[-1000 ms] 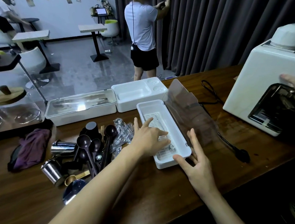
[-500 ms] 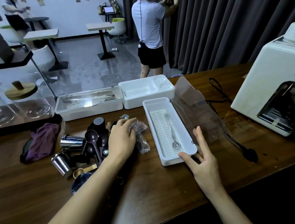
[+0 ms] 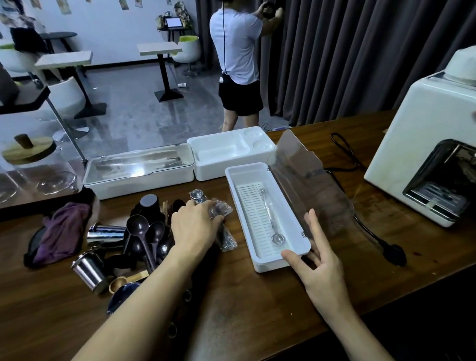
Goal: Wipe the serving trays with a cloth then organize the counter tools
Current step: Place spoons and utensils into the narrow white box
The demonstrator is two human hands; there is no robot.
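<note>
An open white utensil box (image 3: 244, 170) lies on the wooden counter, its clear lid (image 3: 311, 180) tilted up to the right. One metal spoon (image 3: 273, 223) lies on its slotted insert. My right hand (image 3: 320, 262) steadies the box's near right corner, thumb on the front and fingers straight along the side. My left hand (image 3: 196, 226) reaches into the tool pile left of the box, its fingers curled over a plastic-wrapped spoon packet (image 3: 225, 238). Dark plastic scoops (image 3: 141, 230) and steel cups (image 3: 88, 270) lie jumbled there.
A purple cloth (image 3: 61, 231) sits at the far left. Behind stand a closed white box with a clear lid (image 3: 136, 171) and a white compartment tray (image 3: 223, 153). A white machine (image 3: 438, 136) and black cable (image 3: 378, 243) fill the right. A person (image 3: 235, 52) stands beyond.
My left hand left the open box, where the metal spoon now lies, and moved left onto the wrapped packet. My right hand stayed at the box's corner.
</note>
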